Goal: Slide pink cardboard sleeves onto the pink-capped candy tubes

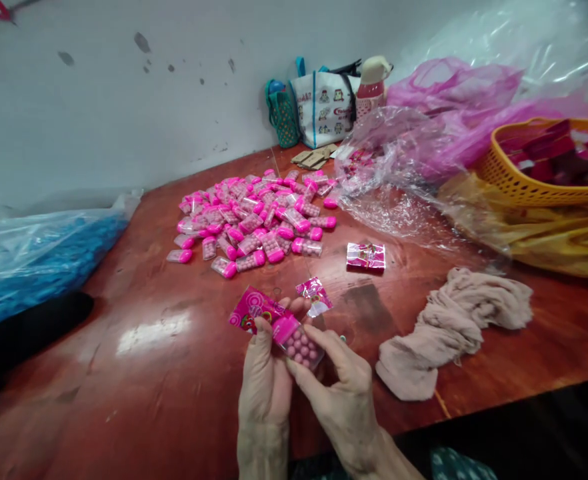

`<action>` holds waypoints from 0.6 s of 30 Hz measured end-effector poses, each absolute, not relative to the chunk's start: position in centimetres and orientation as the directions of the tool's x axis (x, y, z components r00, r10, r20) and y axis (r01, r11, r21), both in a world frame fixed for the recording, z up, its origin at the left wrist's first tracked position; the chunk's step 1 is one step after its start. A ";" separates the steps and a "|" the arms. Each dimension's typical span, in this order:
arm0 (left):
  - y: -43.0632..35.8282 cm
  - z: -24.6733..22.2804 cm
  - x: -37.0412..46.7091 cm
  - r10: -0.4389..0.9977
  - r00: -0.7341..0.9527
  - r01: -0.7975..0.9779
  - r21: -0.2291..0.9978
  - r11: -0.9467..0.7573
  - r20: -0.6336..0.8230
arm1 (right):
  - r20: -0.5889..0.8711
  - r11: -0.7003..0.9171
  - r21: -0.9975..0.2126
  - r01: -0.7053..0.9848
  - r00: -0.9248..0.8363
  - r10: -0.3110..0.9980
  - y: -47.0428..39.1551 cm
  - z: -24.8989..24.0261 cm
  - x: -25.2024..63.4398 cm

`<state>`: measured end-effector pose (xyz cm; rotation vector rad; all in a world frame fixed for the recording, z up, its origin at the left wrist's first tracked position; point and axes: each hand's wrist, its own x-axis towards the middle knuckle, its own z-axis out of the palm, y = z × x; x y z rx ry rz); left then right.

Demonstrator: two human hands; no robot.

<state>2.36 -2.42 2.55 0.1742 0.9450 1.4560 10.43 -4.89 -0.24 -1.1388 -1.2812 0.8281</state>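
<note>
In the head view, the left hand (269,383) clasps a magenta label (253,310) against a pink-capped bottle (302,348), whose clear body the right hand (347,387) pinches, above the table (174,400). The label shows concentric rings; its lettering is too small to read, as is the white bag's (307,110) red print.

1. The left hand (273,383) is showing bare to the wrist (263,443).
2. The right hand (345,387) is tapering, also bare, into an uncovered forearm (391,460).
3. Dark green, pale-speckled cloth (458,465), looking like clothing, is peeking in below.
</note>
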 end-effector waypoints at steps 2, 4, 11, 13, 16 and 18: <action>-2.4 2.9 3.0 0.885 -0.161 -0.736 0.651 0.187 -0.437 | 0.330 0.305 -0.938 0.163 0.159 0.931 -4.7 -0.1 10.7; -2.3 3.2 3.5 0.884 -0.177 -0.714 0.675 0.187 -0.432 | 0.359 0.329 -0.925 0.191 0.154 0.921 -4.5 -0.1 10.9; -2.7 3.1 4.6 0.855 -0.256 -0.670 0.720 0.180 -0.452 | 0.542 0.487 -0.826 0.285 0.165 0.824 -4.8 -0.5 10.9; -3.0 2.9 4.7 0.854 -0.265 -0.646 0.740 0.187 -0.447 | 0.508 0.456 -0.850 0.263 0.185 0.841 -5.0 -0.2 10.9; -3.2 2.7 4.3 0.875 -0.317 -0.551 0.822 0.144 -0.366 | 0.340 0.310 -0.937 0.161 0.215 0.915 -5.0 0.5 11.0; -3.4 2.5 4.0 0.888 -0.348 -0.460 0.880 0.118 -0.301 | 0.225 0.208 -0.973 0.096 0.221 0.949 -4.8 0.9 11.2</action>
